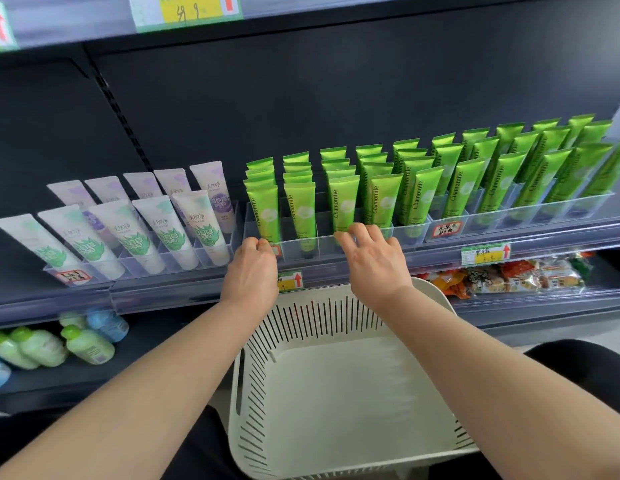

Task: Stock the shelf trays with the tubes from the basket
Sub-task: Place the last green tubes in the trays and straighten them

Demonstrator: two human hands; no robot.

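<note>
Grips clear tray [324, 246] front rim with left hand [251, 268] and right hand [374, 261], fingers curled over it. Shows green Chamomile tubes [267, 209] upright in its rows, white basket [301, 327] below empty. Looks stocked, bar squaring the tray.

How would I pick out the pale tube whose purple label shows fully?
On the middle shelf, left of the green tubes, a clear tray holds pale tubes. The purple-labelled tube stands at the back row's right end; its front-row neighbours carry green leaf labels.
</note>
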